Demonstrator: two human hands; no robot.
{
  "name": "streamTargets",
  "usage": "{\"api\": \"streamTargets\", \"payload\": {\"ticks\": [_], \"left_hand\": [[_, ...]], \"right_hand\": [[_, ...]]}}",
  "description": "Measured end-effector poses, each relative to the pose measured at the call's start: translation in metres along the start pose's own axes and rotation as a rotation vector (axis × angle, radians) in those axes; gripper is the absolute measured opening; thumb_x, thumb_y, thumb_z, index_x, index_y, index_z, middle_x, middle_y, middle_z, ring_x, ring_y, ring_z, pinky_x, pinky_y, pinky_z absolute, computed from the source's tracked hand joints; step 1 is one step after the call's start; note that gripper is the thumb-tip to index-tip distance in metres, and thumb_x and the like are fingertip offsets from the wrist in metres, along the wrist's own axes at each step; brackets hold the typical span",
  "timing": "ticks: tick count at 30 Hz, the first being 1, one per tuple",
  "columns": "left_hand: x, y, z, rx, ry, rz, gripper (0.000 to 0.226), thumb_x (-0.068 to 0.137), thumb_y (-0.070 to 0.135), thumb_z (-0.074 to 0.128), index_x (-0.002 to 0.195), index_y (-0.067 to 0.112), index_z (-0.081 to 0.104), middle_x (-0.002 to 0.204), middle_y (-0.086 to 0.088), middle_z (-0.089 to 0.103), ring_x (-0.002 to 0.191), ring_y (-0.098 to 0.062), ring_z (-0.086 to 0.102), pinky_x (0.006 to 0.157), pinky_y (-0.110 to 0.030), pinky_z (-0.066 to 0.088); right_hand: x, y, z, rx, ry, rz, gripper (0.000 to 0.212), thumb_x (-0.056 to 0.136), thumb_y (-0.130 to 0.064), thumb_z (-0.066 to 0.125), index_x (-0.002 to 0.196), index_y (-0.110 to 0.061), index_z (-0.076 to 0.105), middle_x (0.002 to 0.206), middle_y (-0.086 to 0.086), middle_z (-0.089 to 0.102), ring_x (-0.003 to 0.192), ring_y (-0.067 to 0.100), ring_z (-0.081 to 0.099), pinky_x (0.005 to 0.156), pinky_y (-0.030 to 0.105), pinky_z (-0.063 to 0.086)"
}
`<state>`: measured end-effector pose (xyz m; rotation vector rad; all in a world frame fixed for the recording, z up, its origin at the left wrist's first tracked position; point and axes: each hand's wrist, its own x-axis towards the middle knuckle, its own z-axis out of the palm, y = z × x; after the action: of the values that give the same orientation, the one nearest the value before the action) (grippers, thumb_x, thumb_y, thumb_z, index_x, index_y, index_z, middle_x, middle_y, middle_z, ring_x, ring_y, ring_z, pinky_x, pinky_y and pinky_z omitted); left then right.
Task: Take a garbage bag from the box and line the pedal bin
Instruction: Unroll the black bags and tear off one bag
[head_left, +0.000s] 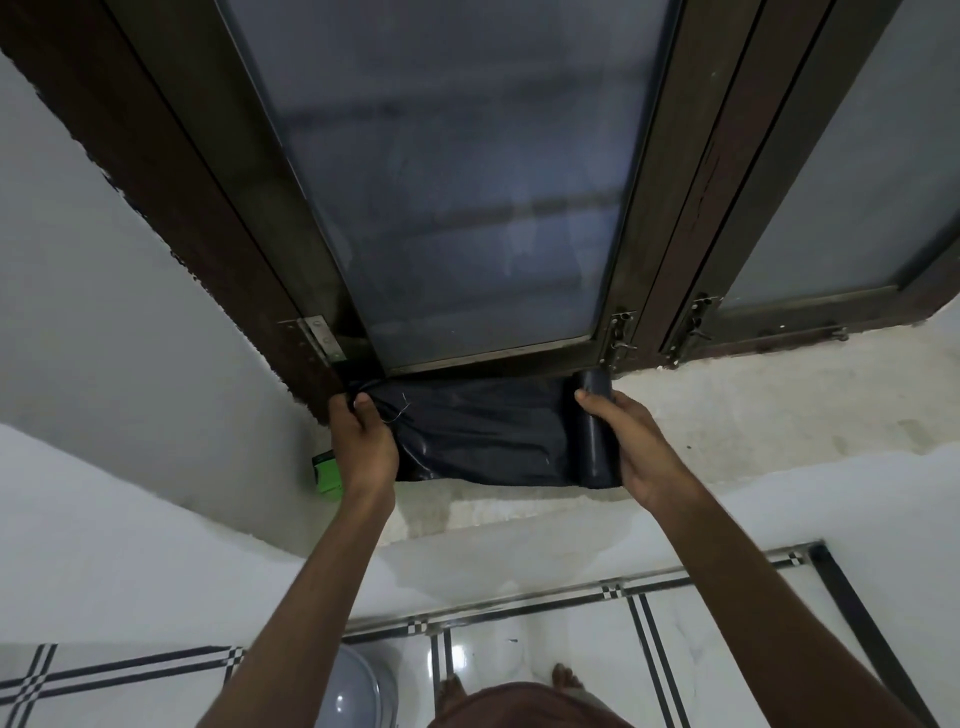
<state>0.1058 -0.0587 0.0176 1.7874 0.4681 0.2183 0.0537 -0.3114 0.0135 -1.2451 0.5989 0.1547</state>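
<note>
A black garbage bag (478, 431) lies stretched flat across the rough window sill (753, 410). Its right end is still wound on a dark roll of bags (597, 431). My left hand (361, 436) grips the bunched free end of the bag at the left. My right hand (634, 447) holds the roll from the right side. A green box (326, 472) sits on the sill just left of my left wrist, partly hidden by it. The grey domed lid of the pedal bin (358, 691) shows on the floor at the bottom, between my forearms.
A dark wooden window frame (228, 218) with frosted glass and metal latches (621, 338) rises right behind the bag. White walls flank the sill. Below is a glossy white tiled floor (571, 639) with black stripes, and my bare feet (566, 678) stand on it.
</note>
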Motion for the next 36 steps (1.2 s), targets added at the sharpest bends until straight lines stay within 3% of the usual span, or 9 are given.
{"api": "streamTargets", "payload": {"ticks": [4, 8, 12, 16, 25, 28, 30, 33, 36], "left_hand": [[0.006, -0.004, -0.01, 0.023, 0.047, 0.001, 0.031, 0.106, 0.025, 0.033, 0.132, 0.012, 0.044, 0.115, 0.003, 0.049, 0.102, -0.015, 0.046, 0.089, -0.024, 0.033], [0.006, -0.003, -0.009, 0.053, 0.032, 0.031, 0.03, 0.106, 0.026, 0.035, 0.128, 0.01, 0.047, 0.113, 0.0, 0.053, 0.101, -0.019, 0.052, 0.087, -0.028, 0.038], [0.012, -0.002, -0.007, 0.121, 0.036, 0.107, 0.03, 0.099, 0.022, 0.05, 0.127, 0.011, 0.046, 0.121, -0.009, 0.06, 0.11, -0.03, 0.059, 0.091, -0.034, 0.046], [-0.006, 0.004, -0.004, 0.442, -0.014, 0.418, 0.066, 0.086, 0.019, 0.066, 0.144, 0.012, 0.036, 0.146, -0.013, 0.041, 0.133, -0.03, 0.042, 0.11, -0.042, 0.037], [-0.039, 0.039, 0.037, 0.548, -0.338, 0.792, 0.068, 0.097, 0.043, 0.049, 0.153, 0.017, 0.023, 0.162, -0.006, 0.021, 0.151, -0.019, 0.01, 0.121, -0.04, 0.017], [-0.037, 0.035, 0.036, 0.416, -0.744, 0.6, 0.059, 0.097, 0.053, 0.044, 0.149, 0.029, 0.032, 0.146, 0.002, 0.047, 0.137, -0.013, 0.04, 0.112, -0.038, 0.036], [-0.034, 0.03, 0.034, 0.468, -0.918, 0.449, 0.056, 0.093, 0.059, 0.047, 0.142, 0.033, 0.041, 0.112, 0.006, 0.065, 0.107, -0.011, 0.061, 0.092, -0.035, 0.049], [-0.024, 0.02, 0.033, 0.539, -0.92, 0.455, 0.039, 0.086, 0.061, 0.056, 0.104, 0.027, 0.066, 0.068, 0.006, 0.059, 0.063, -0.011, 0.057, 0.06, -0.034, 0.043], [-0.015, 0.02, 0.026, 0.426, -0.897, 0.427, 0.042, 0.083, 0.059, 0.059, 0.084, 0.019, 0.07, 0.074, -0.011, 0.066, 0.064, -0.016, 0.06, 0.058, -0.038, 0.043]], "right_hand": [[-0.002, -0.002, -0.012, 0.118, -0.024, 0.088, 0.031, 0.093, -0.041, 0.05, 0.101, -0.017, 0.068, 0.092, 0.007, 0.073, 0.089, 0.026, 0.067, 0.078, 0.036, 0.051], [0.0, 0.003, -0.014, 0.103, -0.06, 0.117, 0.053, 0.081, -0.051, 0.073, 0.123, -0.021, 0.063, 0.114, 0.009, 0.073, 0.102, 0.028, 0.071, 0.083, 0.042, 0.057], [0.002, 0.004, -0.014, -0.01, -0.025, 0.012, 0.055, 0.078, -0.034, 0.079, 0.127, -0.021, 0.058, 0.116, 0.008, 0.072, 0.103, 0.027, 0.07, 0.075, 0.037, 0.058], [-0.003, 0.001, -0.011, -0.036, -0.065, -0.015, 0.029, 0.092, -0.035, 0.065, 0.116, -0.019, 0.07, 0.111, 0.006, 0.075, 0.104, 0.026, 0.07, 0.08, 0.035, 0.054], [-0.013, -0.013, 0.017, -0.151, -0.119, -0.026, 0.026, 0.096, -0.033, 0.053, 0.106, -0.015, 0.069, 0.096, 0.009, 0.076, 0.083, 0.02, 0.072, 0.079, 0.037, 0.053], [-0.012, -0.013, 0.018, -0.095, -0.09, -0.043, 0.026, 0.095, -0.035, 0.053, 0.102, -0.015, 0.068, 0.097, 0.014, 0.073, 0.088, 0.027, 0.069, 0.087, 0.043, 0.051], [-0.011, -0.014, 0.016, -0.035, -0.091, -0.006, 0.028, 0.094, -0.038, 0.05, 0.093, -0.017, 0.068, 0.084, 0.01, 0.072, 0.08, 0.026, 0.068, 0.084, 0.04, 0.051], [-0.007, -0.018, 0.009, 0.034, -0.102, 0.011, 0.034, 0.093, -0.044, 0.05, 0.099, -0.016, 0.068, 0.088, 0.011, 0.071, 0.078, 0.025, 0.068, 0.074, 0.034, 0.052], [-0.003, -0.019, 0.002, 0.06, -0.137, 0.025, 0.043, 0.087, -0.052, 0.063, 0.111, -0.017, 0.069, 0.103, 0.011, 0.075, 0.09, 0.026, 0.073, 0.082, 0.039, 0.056]]}}
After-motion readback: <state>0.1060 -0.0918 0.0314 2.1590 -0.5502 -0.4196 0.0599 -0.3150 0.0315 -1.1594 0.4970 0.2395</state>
